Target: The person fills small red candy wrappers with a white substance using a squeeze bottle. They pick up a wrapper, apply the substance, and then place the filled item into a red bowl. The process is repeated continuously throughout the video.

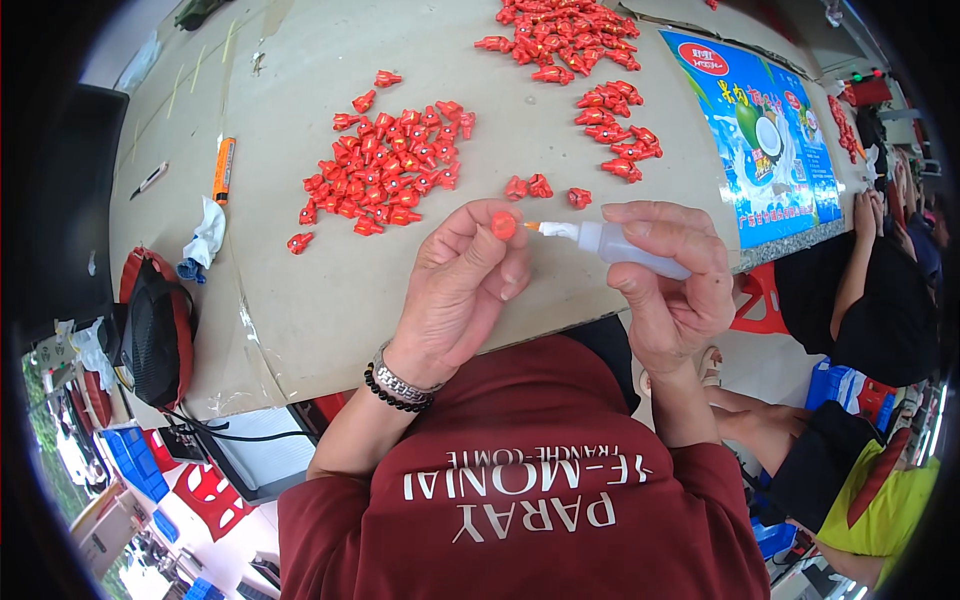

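Note:
Between the thumb and fingers of my left hand point(462, 275) is a small red plastic piece point(503, 225). My right hand point(675, 275) grips a translucent squeeze bottle point(640, 250) lying sideways, with white wrapping at its neck and a thin orange nozzle point(533, 226). The nozzle tip is at or very close to the red piece; contact cannot be made out. Just beyond my hands lie a few loose red pieces point(540, 186). A large cluster of red pieces point(385, 165) spreads to the left, and another pile point(575, 35) sits at the far side.
At the left of the table point(290, 300) are an orange tube point(224, 170), a cutter knife point(150, 180), a crumpled tissue point(205, 235) and a black-and-red bag point(157, 325). A blue printed sheet point(765, 135) covers the right side. Other people sit farther right.

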Demonstrator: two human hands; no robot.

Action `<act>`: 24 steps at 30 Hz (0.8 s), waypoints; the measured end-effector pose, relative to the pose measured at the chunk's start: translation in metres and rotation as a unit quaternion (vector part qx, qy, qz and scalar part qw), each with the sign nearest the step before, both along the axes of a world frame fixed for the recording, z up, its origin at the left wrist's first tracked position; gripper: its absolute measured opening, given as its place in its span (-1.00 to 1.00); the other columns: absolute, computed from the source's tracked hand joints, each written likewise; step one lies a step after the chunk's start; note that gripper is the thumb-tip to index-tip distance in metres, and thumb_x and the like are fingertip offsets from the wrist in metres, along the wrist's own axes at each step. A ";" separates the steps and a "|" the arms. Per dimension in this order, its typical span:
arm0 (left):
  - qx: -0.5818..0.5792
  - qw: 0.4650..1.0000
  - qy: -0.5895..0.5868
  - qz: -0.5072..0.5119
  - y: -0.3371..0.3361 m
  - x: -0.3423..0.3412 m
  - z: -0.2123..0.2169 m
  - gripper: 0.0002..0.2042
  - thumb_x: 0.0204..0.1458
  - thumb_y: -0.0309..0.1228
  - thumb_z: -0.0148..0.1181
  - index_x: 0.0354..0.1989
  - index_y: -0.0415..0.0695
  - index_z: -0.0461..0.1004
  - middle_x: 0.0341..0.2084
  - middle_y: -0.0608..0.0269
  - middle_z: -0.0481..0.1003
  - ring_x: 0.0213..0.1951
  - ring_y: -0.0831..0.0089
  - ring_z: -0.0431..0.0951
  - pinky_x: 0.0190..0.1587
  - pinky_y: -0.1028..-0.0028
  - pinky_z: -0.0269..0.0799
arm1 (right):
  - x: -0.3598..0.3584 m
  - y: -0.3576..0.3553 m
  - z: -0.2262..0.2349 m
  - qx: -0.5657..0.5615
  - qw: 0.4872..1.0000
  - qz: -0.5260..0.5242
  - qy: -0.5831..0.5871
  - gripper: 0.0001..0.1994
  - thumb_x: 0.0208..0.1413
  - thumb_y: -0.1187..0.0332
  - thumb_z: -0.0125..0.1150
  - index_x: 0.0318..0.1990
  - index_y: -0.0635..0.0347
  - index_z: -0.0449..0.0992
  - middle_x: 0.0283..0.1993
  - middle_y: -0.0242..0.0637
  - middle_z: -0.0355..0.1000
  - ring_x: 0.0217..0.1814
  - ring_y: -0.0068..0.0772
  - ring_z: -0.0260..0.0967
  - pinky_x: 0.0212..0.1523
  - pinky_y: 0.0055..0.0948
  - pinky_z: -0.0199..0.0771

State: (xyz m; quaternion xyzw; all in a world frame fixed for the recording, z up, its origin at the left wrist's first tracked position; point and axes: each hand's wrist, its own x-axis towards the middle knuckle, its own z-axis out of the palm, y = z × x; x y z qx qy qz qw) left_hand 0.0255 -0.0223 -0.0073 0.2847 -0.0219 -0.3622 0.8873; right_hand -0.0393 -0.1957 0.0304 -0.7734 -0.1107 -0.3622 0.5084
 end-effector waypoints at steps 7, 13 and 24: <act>0.007 1.000 0.009 -0.006 0.000 -0.001 0.001 -0.77 0.11 -0.29 0.17 -0.15 -0.16 0.42 -0.38 0.32 0.47 -0.47 0.57 0.34 -0.46 0.58 0.22 | 0.002 0.000 -0.002 -0.016 1.000 -0.005 0.002 -0.69 -0.14 0.55 0.38 -0.19 0.39 0.46 -0.20 0.00 0.49 -0.21 -0.26 0.49 -0.31 -0.49 0.51; 0.013 1.000 0.009 -0.006 -0.001 -0.002 0.003 -0.77 0.12 -0.30 0.17 -0.16 -0.16 0.41 -0.38 0.32 0.47 -0.47 0.57 0.34 -0.46 0.59 0.21 | 0.002 0.000 -0.003 -0.013 1.000 -0.011 0.003 -0.70 -0.15 0.54 0.38 -0.21 0.38 0.47 -0.23 -0.01 0.50 -0.22 -0.25 0.49 -0.32 -0.49 0.50; 0.029 1.000 0.005 -0.003 0.000 -0.002 0.005 -0.80 0.17 -0.29 0.10 -0.18 -0.16 0.43 -0.40 0.31 0.47 -0.50 0.60 0.33 -0.44 0.58 0.23 | 0.003 -0.001 0.000 -0.046 0.999 -0.012 -0.010 -0.72 -0.11 0.53 0.36 -0.21 0.36 0.47 -0.24 -0.01 0.49 -0.25 -0.27 0.50 -0.35 -0.49 0.50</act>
